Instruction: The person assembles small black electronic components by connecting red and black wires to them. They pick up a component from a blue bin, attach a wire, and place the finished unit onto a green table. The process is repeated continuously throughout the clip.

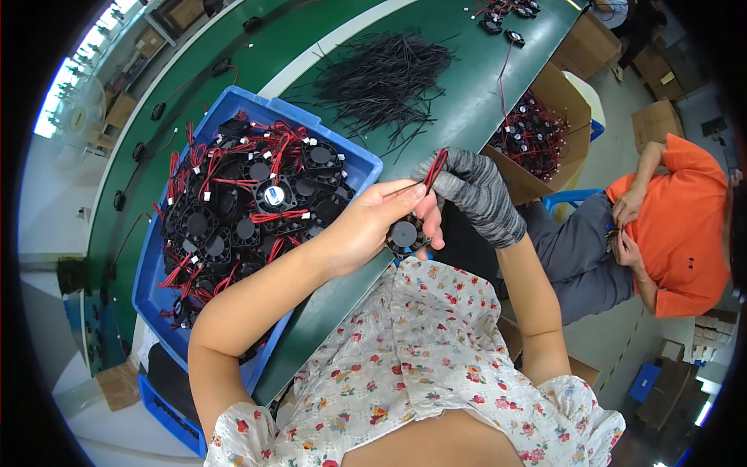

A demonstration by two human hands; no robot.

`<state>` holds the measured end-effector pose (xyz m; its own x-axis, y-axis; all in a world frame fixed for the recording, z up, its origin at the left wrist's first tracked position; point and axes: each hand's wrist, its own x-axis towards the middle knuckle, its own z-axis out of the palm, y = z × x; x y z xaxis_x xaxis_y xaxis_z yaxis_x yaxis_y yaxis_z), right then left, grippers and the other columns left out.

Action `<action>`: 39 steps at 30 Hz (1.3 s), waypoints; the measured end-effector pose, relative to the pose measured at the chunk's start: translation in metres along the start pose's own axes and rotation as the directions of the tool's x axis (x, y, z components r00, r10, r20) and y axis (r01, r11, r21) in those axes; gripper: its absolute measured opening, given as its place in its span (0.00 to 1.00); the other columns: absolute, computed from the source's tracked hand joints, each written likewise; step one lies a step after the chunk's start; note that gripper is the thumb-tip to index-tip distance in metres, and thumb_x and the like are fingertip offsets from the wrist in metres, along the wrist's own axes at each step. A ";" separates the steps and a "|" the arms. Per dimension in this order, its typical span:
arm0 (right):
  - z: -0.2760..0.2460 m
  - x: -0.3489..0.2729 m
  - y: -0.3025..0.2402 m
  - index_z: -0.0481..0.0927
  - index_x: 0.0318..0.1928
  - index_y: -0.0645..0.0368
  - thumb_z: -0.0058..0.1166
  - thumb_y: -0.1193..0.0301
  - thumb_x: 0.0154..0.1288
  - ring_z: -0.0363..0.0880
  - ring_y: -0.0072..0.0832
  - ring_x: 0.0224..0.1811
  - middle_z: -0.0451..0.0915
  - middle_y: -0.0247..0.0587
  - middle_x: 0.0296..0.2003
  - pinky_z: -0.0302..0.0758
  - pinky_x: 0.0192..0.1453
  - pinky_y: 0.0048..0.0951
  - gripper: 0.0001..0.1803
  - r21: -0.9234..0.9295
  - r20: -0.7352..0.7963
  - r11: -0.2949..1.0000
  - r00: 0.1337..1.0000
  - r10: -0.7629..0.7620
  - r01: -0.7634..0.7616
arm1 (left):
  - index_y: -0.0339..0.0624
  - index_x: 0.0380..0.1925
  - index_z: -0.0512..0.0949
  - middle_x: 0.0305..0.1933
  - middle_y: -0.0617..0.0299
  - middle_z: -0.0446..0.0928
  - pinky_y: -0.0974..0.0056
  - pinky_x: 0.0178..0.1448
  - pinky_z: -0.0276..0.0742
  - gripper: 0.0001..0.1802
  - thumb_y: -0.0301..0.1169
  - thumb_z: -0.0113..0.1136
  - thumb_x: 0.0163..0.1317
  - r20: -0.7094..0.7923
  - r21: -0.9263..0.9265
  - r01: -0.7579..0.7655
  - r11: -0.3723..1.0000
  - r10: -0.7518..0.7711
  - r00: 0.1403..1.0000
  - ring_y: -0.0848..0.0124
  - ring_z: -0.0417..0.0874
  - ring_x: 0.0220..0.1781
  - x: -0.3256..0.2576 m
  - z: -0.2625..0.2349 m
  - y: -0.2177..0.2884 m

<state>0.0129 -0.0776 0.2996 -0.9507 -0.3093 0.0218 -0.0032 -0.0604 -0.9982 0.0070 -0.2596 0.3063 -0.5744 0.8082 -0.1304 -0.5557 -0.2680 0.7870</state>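
A small black cooling fan (407, 233) hangs at my bare left hand (366, 226), whose thumb and fingers are closed round it and its leads. Its red and black wires (437, 170) are gathered into a folded bundle that rises between my two hands. My right hand (478, 198), in a grey knitted glove, is closed at this bundle; its fingertips are partly hidden. To the left, a blue tray (233, 101) holds a heap of similar fans with bundled wires and white plugs. A loose pile of thin black ties (385, 82) lies beyond my hands.
The green worktable (331, 331) runs under the tray. At right stands a cardboard box (572, 97) of wired fans. Fans lie spaced along a green belt (183, 93) at left; more sit on the far table. A person in orange (677, 233) sits at right.
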 end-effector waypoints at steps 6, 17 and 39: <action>0.004 0.000 0.001 0.76 0.39 0.62 0.48 0.69 0.60 0.73 0.16 0.33 0.78 0.33 0.31 0.70 0.41 0.19 0.11 0.120 -0.032 0.991 0.997 0.069 -0.065 | 0.44 0.22 0.62 0.24 0.63 0.68 0.67 0.31 0.75 0.16 0.40 0.38 0.66 0.039 -0.085 -0.008 0.996 0.012 0.999 0.68 0.75 0.33 0.004 -0.002 -0.002; 0.006 -0.012 -0.006 0.77 0.41 0.63 0.47 0.76 0.59 0.75 0.18 0.36 0.79 0.35 0.33 0.71 0.44 0.22 0.09 -0.230 -0.106 0.972 0.992 -0.063 0.037 | 0.44 0.23 0.62 0.24 0.62 0.67 0.67 0.32 0.74 0.15 0.40 0.37 0.66 0.051 -0.032 0.002 0.999 0.000 0.999 0.67 0.75 0.33 0.002 -0.002 -0.002; 0.027 -0.009 0.001 0.74 0.29 0.60 0.52 0.72 0.57 0.73 0.15 0.28 0.77 0.32 0.24 0.70 0.35 0.18 0.05 0.110 -0.227 0.993 0.973 -0.025 0.051 | 0.43 0.23 0.63 0.24 0.63 0.64 0.64 0.31 0.74 0.14 0.37 0.37 0.65 0.054 -0.282 0.090 0.955 -0.077 0.996 0.64 0.74 0.31 0.000 -0.001 0.003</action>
<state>0.0294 -0.1007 0.3002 -0.9959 -0.0838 0.0331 -0.0176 -0.1797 -0.9836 0.0042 -0.2610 0.3081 -0.4964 0.8536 -0.1582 -0.7519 -0.3316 0.5698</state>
